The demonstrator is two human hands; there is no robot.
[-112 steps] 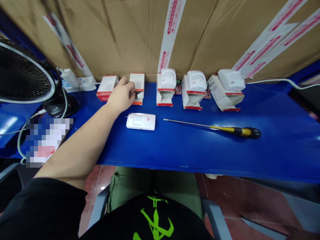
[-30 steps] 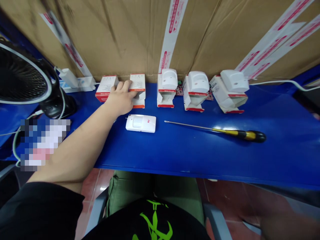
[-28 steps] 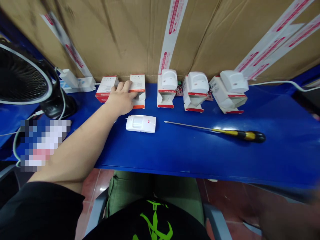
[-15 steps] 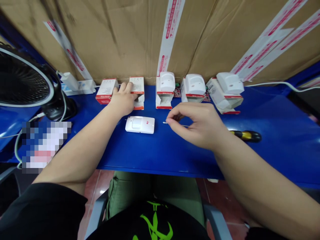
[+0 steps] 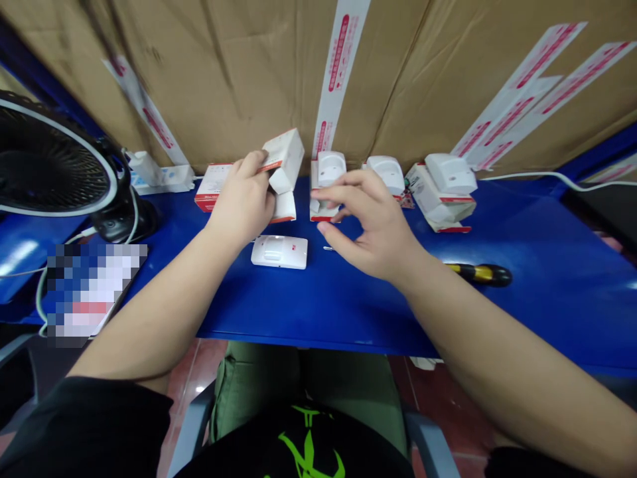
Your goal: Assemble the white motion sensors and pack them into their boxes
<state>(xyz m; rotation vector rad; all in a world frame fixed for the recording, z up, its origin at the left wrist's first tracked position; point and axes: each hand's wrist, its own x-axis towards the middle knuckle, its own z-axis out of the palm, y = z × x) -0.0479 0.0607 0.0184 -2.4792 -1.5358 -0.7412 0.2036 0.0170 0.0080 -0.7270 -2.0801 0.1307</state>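
Note:
My left hand [image 5: 243, 199] grips a small white-and-red cardboard box [image 5: 286, 156], tilted up off the blue table with its end flap hanging open. In front of that hand lies a white motion detector [image 5: 279, 252], flat on the table. My right hand [image 5: 365, 222] hovers to the right of the detector, thumb and fingers apart, with nothing in them. The tip of a screwdriver [image 5: 328, 248] shows below its thumb; its black-and-yellow handle [image 5: 485, 275] lies beyond the wrist, and part of the shaft is hidden by the hand.
Another closed box [image 5: 213, 186] stands left of my left hand. Along the cardboard wall, white detectors [image 5: 450, 174] rest on open boxes [image 5: 442, 206]. A black fan [image 5: 54, 159] and a power strip [image 5: 169, 179] occupy the left. The blue table's front edge [image 5: 308, 342] runs before my lap.
My left hand has lifted and tilted the box that stood on the table. My right hand has opened its pinch and moved slightly left; the screwdriver stays on the table.

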